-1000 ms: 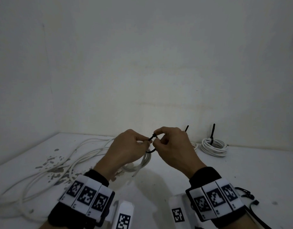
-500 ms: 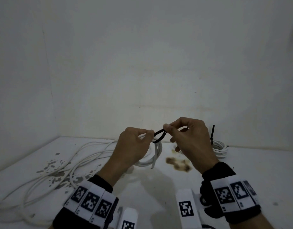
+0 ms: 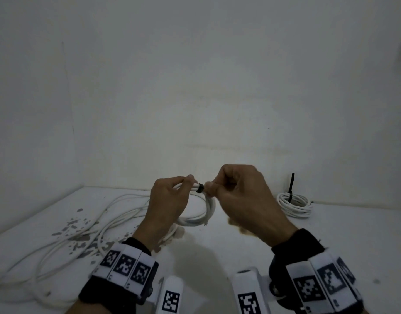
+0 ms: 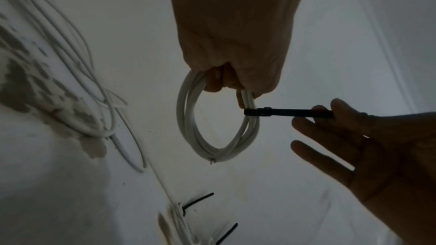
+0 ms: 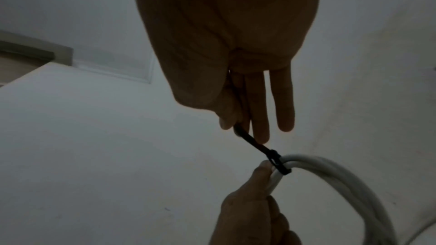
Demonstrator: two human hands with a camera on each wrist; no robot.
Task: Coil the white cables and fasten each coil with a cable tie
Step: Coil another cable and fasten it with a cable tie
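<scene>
My left hand [image 3: 172, 196] grips a small coil of white cable [image 3: 204, 214] above the table; the coil [image 4: 212, 128] hangs as a loop under its fingers. A black cable tie [image 3: 200, 188] is drawn tight round the coil. My right hand [image 3: 235, 191] pinches the tie's tail [image 4: 295, 113] between thumb and forefinger, the other fingers spread. In the right wrist view the tie [image 5: 266, 151] runs from my fingertips to the coil [image 5: 330, 170].
Loose white cables [image 3: 81, 232] sprawl over the stained left part of the white table [image 3: 353, 241]. A tied coil [image 3: 294, 203] with an upright black tie tail lies at the back right by the wall. More tied coils [image 4: 181, 217] show in the left wrist view.
The tie's wide loop has been pulled tight round the coil. My right hand has drawn the tail to the right, and both hands sit higher in view.
</scene>
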